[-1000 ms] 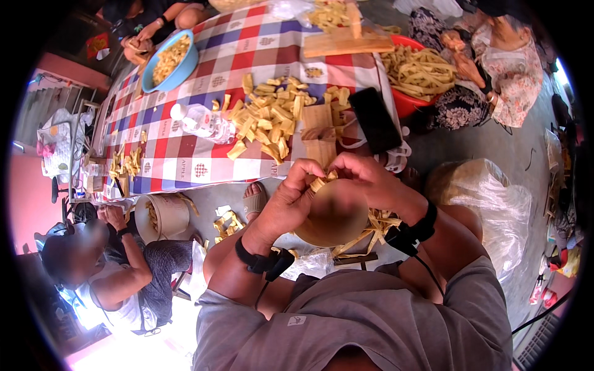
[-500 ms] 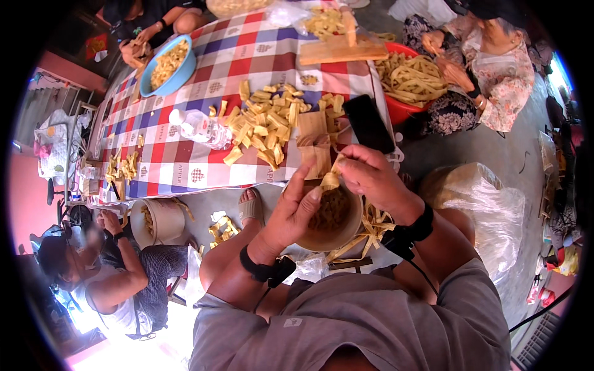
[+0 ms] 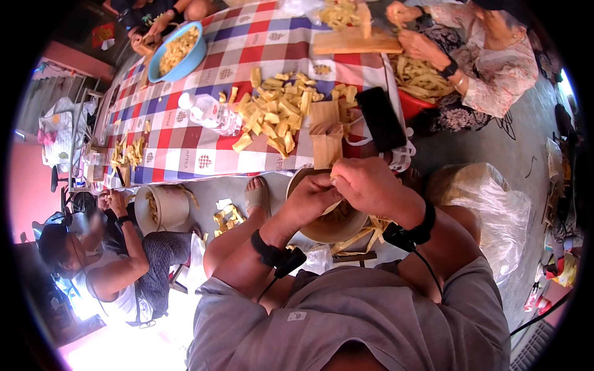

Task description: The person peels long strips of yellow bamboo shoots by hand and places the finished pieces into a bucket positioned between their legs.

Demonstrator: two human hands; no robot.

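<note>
Over a cream bucket (image 3: 328,235), my two hands meet with their fingertips close together. My left hand (image 3: 314,199) is closed, its fingers pinching a pale yellow strip (image 3: 331,208) that is mostly hidden by the fingers. My right hand (image 3: 370,187) is closed on the same strip, thumb and forefinger pressed together. Yellow pieces lie inside the bucket below. Just beyond the hands, a wooden block (image 3: 325,143) rests at the table's edge, beside a heap of short folded yellow pieces (image 3: 278,111).
On the checked tablecloth (image 3: 241,151) stand a clear bottle (image 3: 210,115), a black phone (image 3: 381,119) and a blue basin (image 3: 197,54). Three people work around the table. Long strips fill a red basin (image 3: 413,107). A plastic-wrapped bundle (image 3: 479,210) stands right; a white bucket (image 3: 170,208) stands left.
My hands have drawn together over the bucket, the left fingers closing from a spread pose. The visible strip is now mostly covered. The person at right has raised their hands above the red basin.
</note>
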